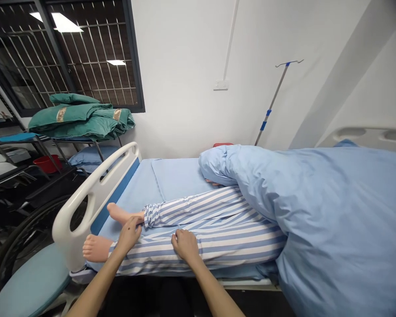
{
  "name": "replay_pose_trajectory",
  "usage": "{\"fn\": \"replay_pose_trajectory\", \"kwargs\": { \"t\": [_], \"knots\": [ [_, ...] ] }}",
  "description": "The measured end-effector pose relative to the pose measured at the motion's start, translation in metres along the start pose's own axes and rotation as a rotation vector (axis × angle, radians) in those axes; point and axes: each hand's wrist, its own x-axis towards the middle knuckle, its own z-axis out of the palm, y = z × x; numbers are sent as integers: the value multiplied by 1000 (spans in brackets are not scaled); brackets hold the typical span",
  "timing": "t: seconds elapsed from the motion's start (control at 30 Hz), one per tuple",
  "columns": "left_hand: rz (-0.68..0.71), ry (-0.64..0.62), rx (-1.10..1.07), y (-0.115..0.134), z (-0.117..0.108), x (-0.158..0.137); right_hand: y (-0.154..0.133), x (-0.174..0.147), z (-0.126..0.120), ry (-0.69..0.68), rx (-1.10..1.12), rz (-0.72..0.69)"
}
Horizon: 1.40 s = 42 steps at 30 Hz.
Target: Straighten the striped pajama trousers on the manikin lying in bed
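- Forearms [100,277] are extended over the bed [180,174].
- Striped trousers [237,242], spread along the bed, are touched by the right hand [186,244].
- The left hand [128,233] is placed by the far foot [117,213]; whether cloth is held in either grip cannot be told.

Even, bright light washed the smooth white wall [178,66]; white rectangular reflections [66,23] glared in the dark-framed glass window [95,48]; edges looked stretched.

We are facing a bed [174,174]: legs [231,244] are lying on it, a quilt [333,211] is spreading right, a footboard [99,193] is standing left, a pole [271,103] behind.
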Motion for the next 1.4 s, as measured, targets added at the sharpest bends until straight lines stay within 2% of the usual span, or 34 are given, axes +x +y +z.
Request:
{"fn": "replay_pose_trajectory", "kwargs": {
  "t": [0.13, 0.23, 0.33, 0.43, 0.53, 0.63, 0.73, 0.93, 1.07, 1.17, 1.3, 1.4],
  "knots": [
    [147, -106, -52, 28, 36, 37, 1, 2, 4, 19, 6, 7],
    [80, -138, 88, 37, 60, 52, 2, 2, 8, 42, 16, 11],
    [27, -135, 260, 28, 77, 54, 3, 2, 9, 50, 27, 16],
    [100, -75, 426, 3, 78, 46, 3, 2, 9, 47, 29, 16],
    [159, -35, 560, -28, 65, 36, 3, 3, 8, 41, 31, 18],
    [231, -30, 604, -48, 47, 31, 3, 3, 8, 35, 34, 24],
    [251, -62, 556, -53, 38, 30, 3, 3, 7, 26, 33, 25],
    [93, -93, 456, -34, 30, 35, 3, 3, 6, 31, 37, 9],
    [15, 6, 338, -9, 18, 48, 4, 3, 7, 27, 35, 7],
    [-48, 79, 143, 11, 14, 69, 5, 4, 9, 32, 35, 0],
    [-126, 16, -209, 19, 31, 101, 7, 5, 15, 47, 54, -21],
    [-215, 19, -235, 8, 55, 112, 10, 4, 21, 47, 82, -34]
  ]
}}
